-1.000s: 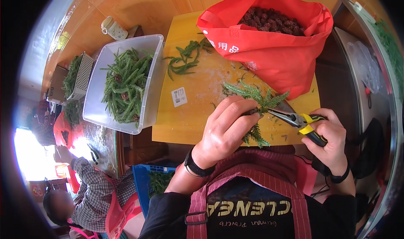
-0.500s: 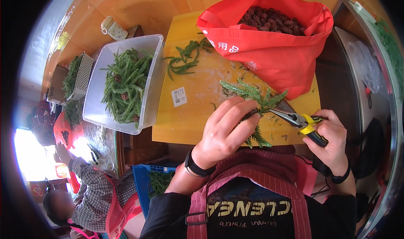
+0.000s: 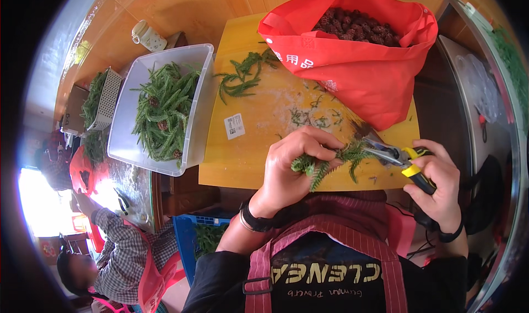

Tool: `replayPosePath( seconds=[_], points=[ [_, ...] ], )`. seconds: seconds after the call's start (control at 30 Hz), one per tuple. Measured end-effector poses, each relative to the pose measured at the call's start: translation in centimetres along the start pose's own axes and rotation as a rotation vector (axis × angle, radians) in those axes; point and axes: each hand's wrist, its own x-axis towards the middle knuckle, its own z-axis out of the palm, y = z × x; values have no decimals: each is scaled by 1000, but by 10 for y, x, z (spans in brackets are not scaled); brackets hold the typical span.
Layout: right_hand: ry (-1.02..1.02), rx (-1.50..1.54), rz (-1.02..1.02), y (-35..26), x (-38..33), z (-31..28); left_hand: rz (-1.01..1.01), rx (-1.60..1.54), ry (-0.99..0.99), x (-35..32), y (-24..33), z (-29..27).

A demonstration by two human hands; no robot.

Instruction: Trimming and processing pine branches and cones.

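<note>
My left hand [image 3: 297,167] is closed around a green artificial pine sprig [image 3: 352,152] above the near edge of the yellow board [image 3: 248,164]. In my right hand [image 3: 441,180] are long-nose pliers [image 3: 405,161] with yellow and black handles. Their jaws point left and meet the sprig's right end; whether they grip a wire there I cannot make out. Beyond my hands stands a red fabric bag [image 3: 358,70] full of brown pine cones [image 3: 358,26]. Small green scraps [image 3: 317,117] lie on the board.
A clear plastic bin [image 3: 198,109] of pine sprigs and cones stands left of the board. Loose sprigs [image 3: 242,76] and a white label [image 3: 234,126] lie on the board. A blue crate [image 3: 187,247] is below left, near a seated person [image 3: 127,252]. A lidded cup [image 3: 149,36] stands behind.
The sprig has turned in my left hand, and its leaves now hang nearer me, uncovering scraps on the board. My right hand and the pliers have shifted slightly right.
</note>
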Motion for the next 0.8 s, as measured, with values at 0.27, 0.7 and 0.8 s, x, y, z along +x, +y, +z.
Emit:
replayPosePath(
  seconds=[0.27,0.7,0.8],
  points=[
    [-28,33,27,-4,4,3,-134,-124,-4,-4,-4,2],
    [-61,-79,-54,-4,14,-3,-150,-223,-77,-5,-8,-2],
    [-60,-97,-85,-4,16,-5,-172,-270,-83,-4,-8,-2]
  ],
)
